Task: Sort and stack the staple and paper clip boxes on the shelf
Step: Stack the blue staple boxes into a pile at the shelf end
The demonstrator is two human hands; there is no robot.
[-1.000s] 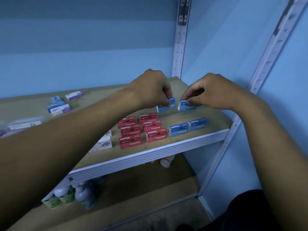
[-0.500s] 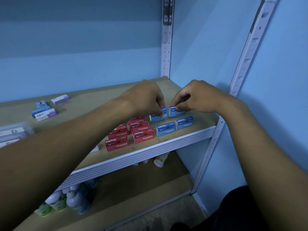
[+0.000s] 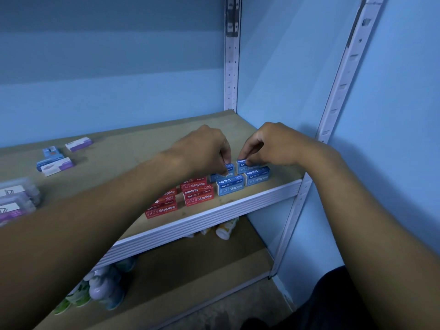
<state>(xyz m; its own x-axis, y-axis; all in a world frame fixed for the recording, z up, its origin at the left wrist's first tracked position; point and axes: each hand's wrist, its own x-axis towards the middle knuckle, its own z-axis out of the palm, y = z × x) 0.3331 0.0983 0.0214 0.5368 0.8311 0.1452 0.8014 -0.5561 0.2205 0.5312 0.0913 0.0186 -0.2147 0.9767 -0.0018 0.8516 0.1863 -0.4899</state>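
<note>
On the wooden shelf (image 3: 133, 144), near its front right corner, stand red staple boxes (image 3: 198, 197) in stacked rows and blue staple boxes (image 3: 229, 186) to their right. My left hand (image 3: 204, 148) pinches a blue staple box (image 3: 229, 167) that sits on top of another blue box in the back row. My right hand (image 3: 273, 144) pinches a second blue staple box (image 3: 242, 162), also on top of a blue box, just right of the first. Two more blue boxes (image 3: 257, 177) stand in front of them.
Purple-and-white boxes (image 3: 78, 144) and a small blue box (image 3: 51, 152) lie at the shelf's back left. Clear plastic clip boxes (image 3: 16, 198) sit at the far left. White uprights (image 3: 232, 67) frame the corner. Bottles (image 3: 104, 287) lie on the lower shelf.
Both hands have moved down with their blue boxes, from above the shelf onto the blue boxes in the back row. The view has shifted left and downward.
</note>
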